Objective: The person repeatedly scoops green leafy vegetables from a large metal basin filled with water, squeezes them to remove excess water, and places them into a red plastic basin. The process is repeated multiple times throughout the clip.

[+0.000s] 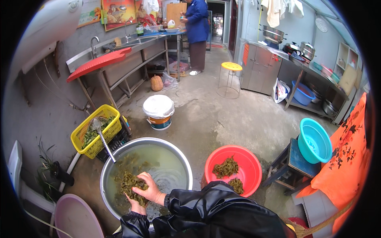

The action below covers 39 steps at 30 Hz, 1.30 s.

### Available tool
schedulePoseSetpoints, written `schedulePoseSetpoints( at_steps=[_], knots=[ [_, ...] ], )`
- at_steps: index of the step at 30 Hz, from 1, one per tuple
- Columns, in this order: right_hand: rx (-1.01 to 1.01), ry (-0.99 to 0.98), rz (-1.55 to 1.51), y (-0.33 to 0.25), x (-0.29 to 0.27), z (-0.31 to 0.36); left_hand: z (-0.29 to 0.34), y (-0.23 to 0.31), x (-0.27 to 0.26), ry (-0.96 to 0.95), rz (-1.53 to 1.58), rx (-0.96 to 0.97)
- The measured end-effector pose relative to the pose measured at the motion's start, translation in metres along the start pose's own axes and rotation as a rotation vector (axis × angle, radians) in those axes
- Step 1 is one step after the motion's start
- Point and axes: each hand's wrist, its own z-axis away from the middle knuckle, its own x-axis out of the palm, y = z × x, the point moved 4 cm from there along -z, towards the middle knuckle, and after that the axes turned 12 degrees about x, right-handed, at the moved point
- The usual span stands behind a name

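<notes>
L hand (137,207) & R hand (150,190) clasp wet greens (130,182) between them — prob. soft, slippery, water-heavy; best cupped from below.

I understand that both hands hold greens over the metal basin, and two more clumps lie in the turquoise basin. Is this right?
Not the last part: the head view shows the two other clumps in the red basin, not the turquoise one. The left hand and right hand hold greens over the metal basin.
</notes>
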Motion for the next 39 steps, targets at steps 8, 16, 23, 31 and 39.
schedulePoseSetpoints(
  at_steps=[8,16,23,31,39],
  knots=[
    [0.124,-0.025,-0.019,0.004,0.003,-0.002,0.0,-0.003,-0.003,0.03,-0.013,0.086],
    [0.295,0.028,-0.122,0.027,0.009,0.007,-0.008,-0.005,-0.022,0.109,-0.056,0.073],
    [0.458,0.005,-0.241,0.053,0.014,0.014,0.005,0.002,-0.011,0.132,-0.154,0.087],
    [0.717,-0.052,-0.618,0.064,0.022,0.015,-0.002,0.01,-0.007,0.201,-0.245,0.201],
    [0.808,-0.125,-0.831,0.045,0.021,0.01,-0.01,0.027,-0.004,0.182,-0.42,0.276]
  ],
)
